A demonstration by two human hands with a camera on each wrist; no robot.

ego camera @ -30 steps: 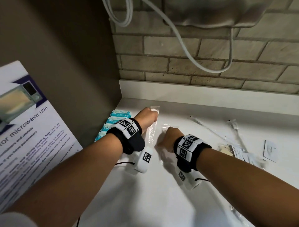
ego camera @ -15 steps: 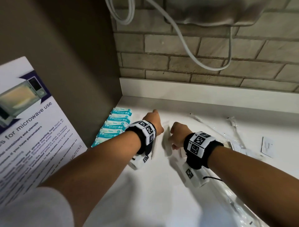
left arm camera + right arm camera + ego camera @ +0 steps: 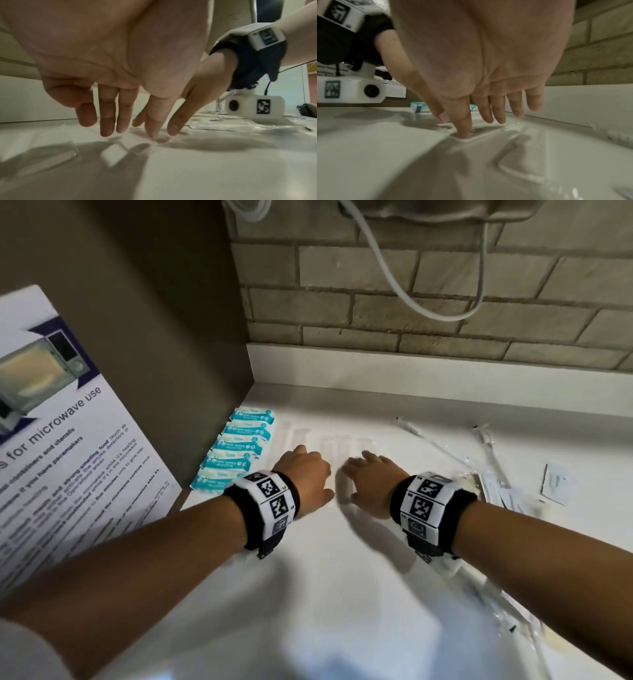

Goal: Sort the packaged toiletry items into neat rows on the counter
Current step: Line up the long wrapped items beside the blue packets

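Several blue sachets [image 3: 239, 451] lie in a row along the brown side wall; their ends show in the right wrist view [image 3: 419, 107]. Flat clear packets [image 3: 346, 445] lie side by side on the white counter [image 3: 342, 594], just right of that row. My left hand [image 3: 305, 474] and right hand [image 3: 370, 477] rest palm down next to each other over these packets, fingers straight. In the left wrist view my left hand [image 3: 128, 129] touches the clear film with its thumb. In the right wrist view my right hand [image 3: 481, 125] presses its thumb on a clear packet [image 3: 471, 138].
A loose pile of packaged toothbrushes and small white sachets [image 3: 496, 484] lies on the right. Long clear packages [image 3: 513, 611] lie near my right forearm. A microwave-use poster [image 3: 68, 457] hangs on the left. The white upstand [image 3: 411, 371] and the brick wall with a cable [image 3: 411, 296] close the back.
Both hands went from curled grips on clear packets to flat, straight fingers. The packets now lie on the counter beside the blue row.
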